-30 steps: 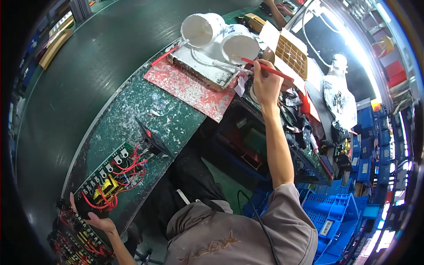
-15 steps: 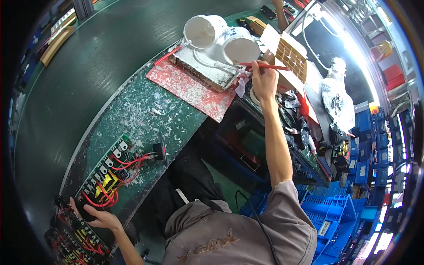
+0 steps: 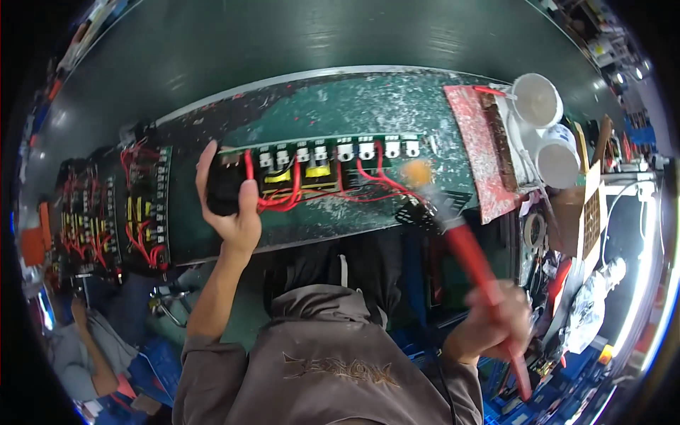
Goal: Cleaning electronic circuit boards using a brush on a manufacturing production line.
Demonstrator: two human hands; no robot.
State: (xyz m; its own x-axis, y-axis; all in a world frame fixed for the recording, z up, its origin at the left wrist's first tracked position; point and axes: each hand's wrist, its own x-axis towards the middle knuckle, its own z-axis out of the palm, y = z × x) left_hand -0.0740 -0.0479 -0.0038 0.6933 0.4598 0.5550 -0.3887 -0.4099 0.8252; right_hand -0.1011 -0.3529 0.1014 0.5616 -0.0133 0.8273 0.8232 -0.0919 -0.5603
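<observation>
A long green circuit board (image 3: 320, 171) with red wires, yellow-wound parts and a row of white components stands lengthwise on the bench. My left hand (image 3: 235, 223) grips its left end, thumb and fingers around a black block there. My right hand (image 3: 499, 322), blurred by motion, is closed around the red handle of a brush (image 3: 473, 256). The brush's tan tip is over the board's right end, close to the red wires; whether it touches I cannot tell. Beside that tip, a slotted black plate (image 3: 457, 201) sits at the wires' end, partly covered by the brush.
Several similar wired boards (image 3: 147, 212) stand at the left. To the right are a red, white-splattered sheet (image 3: 471, 142), two white tubs (image 3: 557, 161) and a divided cardboard box (image 3: 570, 219). Another person's arm (image 3: 92, 340) shows at lower left. A dark green surface (image 3: 304, 35) runs behind the bench.
My view has swung left, toward the board. The right hand has brought the brush from beside the tubs to the board's right end. My left hand has come to grip the board's left end.
</observation>
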